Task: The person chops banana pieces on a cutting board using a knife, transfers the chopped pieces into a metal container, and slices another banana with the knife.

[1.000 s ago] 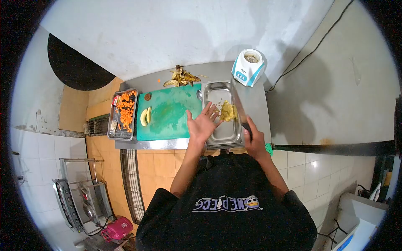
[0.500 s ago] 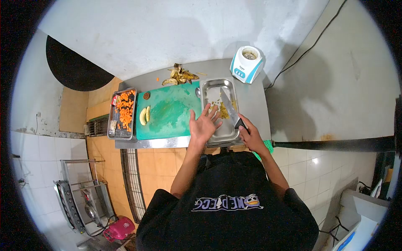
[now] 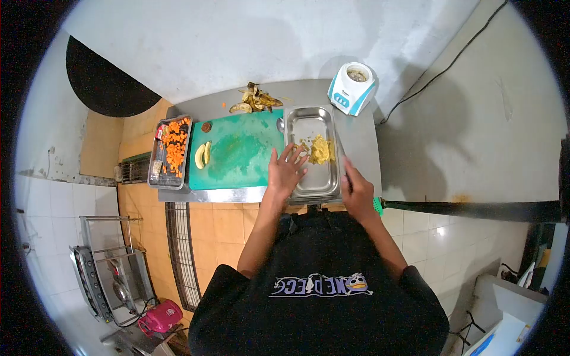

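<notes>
My right hand point(image 3: 358, 193) is wrapped round the handle of a kitchen knife point(image 3: 340, 144). The blade is seen nearly edge-on, along the right rim of a steel pan point(image 3: 314, 185). Chopped yellow pieces, perhaps banana, lie in a pile point(image 3: 321, 151) in that pan, with smaller bits to its left. My left hand point(image 3: 286, 174) holds nothing; its fingers are spread over the pan's left edge. Left of it lies a green cutting board point(image 3: 237, 166) with peeled banana pieces point(image 3: 203, 155) and a small round brown item point(image 3: 206, 127). A spoon point(image 3: 280, 124) rests by the pan.
A dark tray point(image 3: 155, 172) of diced carrots point(image 3: 176, 149) stands at the table's left end. Banana peels point(image 3: 256, 99) lie behind the board. A white and blue blender base point(image 3: 351, 89) stands at the back right, near the wall.
The knife has moved from over the pan to its right rim, its blade turned edge-on. My right hand has turned and lowered slightly. The yellow pile now shows fully; my left hand stays spread.
</notes>
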A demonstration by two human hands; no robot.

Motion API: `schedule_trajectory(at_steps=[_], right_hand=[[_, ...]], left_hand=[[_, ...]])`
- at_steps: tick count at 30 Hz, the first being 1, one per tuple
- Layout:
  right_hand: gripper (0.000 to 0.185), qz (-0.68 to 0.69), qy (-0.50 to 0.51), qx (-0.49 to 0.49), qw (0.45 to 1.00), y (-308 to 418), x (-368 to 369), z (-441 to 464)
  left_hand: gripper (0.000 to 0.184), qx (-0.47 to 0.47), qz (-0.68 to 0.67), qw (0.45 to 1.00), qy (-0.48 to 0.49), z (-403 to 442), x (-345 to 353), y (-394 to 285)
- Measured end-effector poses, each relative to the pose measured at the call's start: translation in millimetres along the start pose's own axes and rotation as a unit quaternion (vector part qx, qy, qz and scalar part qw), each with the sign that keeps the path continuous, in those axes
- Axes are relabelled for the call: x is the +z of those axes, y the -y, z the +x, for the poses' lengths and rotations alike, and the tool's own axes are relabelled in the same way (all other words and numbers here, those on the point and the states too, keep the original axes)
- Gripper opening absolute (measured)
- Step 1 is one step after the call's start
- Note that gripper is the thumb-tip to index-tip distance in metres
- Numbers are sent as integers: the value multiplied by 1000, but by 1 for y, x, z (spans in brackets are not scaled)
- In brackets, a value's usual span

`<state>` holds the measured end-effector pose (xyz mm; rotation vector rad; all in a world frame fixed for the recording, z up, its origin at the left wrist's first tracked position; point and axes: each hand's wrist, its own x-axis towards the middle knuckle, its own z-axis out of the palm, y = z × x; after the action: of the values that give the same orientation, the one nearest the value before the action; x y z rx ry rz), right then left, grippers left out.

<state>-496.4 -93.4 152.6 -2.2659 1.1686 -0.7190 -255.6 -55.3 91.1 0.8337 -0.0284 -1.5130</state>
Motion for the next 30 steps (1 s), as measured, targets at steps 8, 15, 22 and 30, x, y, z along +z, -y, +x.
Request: schedule_trajectory(at_steps=[8, 15, 22, 30], right_hand=[[47, -182, 141, 19, 973, -25, 25, 1], [46, -225, 235, 47, 944, -17, 24, 12], [45, 27, 269, 88, 959, -15, -27, -1], [48, 135, 187, 177, 957, -30, -8, -12]], left_hand=[[74, 12, 9, 1000, -7, -1, -11, 4], [73, 2, -3, 1000, -27, 2, -11, 4], [71, 23, -18, 999, -31, -1, -17, -1], [73, 7, -24, 999, -33, -2, -13, 2]])
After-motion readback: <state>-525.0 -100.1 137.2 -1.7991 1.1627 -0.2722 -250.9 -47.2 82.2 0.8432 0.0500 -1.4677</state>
